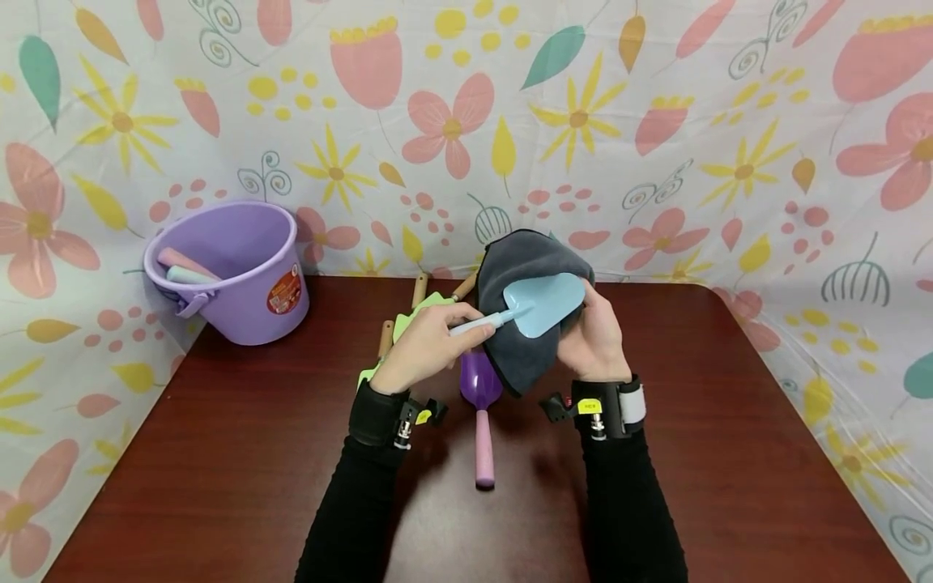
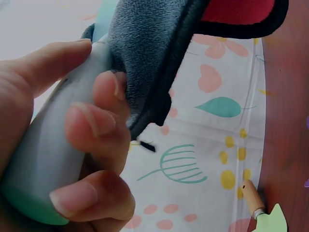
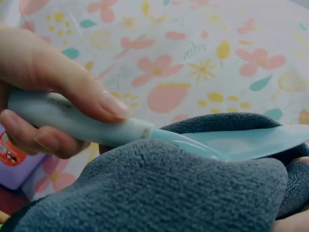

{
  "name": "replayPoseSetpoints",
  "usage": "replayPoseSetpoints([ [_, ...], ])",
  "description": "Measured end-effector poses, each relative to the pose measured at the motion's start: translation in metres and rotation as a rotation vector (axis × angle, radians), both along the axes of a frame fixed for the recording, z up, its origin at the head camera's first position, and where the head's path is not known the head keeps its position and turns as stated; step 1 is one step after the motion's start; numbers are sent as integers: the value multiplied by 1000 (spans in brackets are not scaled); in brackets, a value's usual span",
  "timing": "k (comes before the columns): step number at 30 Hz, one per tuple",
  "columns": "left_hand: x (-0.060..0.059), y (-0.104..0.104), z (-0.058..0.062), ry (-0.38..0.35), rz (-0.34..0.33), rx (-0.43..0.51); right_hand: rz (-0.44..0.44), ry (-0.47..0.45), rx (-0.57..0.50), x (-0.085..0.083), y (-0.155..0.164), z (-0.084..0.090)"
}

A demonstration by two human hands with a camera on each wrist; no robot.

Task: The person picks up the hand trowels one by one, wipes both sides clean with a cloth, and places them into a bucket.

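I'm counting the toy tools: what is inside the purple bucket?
Inside the purple bucket, a pink handle and a pale blue handle lean against its wall. Their lower ends and anything beneath are hidden by the rim.

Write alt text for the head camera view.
A left hand grips a light blue toy trowel against a gray cloth held by the right hand, above a dark red table with a purple trowel and purple bucket.
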State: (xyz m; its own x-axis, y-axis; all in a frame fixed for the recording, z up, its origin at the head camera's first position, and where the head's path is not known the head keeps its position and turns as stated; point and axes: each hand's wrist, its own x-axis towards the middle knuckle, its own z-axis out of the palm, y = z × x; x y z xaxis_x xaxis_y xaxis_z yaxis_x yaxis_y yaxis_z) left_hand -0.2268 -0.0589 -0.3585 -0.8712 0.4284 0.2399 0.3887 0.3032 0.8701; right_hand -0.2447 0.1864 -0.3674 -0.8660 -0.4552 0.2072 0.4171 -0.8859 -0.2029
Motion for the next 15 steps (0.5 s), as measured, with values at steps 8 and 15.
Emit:
replayPoseSetpoints([
  [8, 2, -3, 2, -10, 14, -23, -49, -64, 5, 0, 2, -1],
  [15, 1, -7, 1, -20, 11, -16, -55, -18, -47, -3, 4, -2],
])
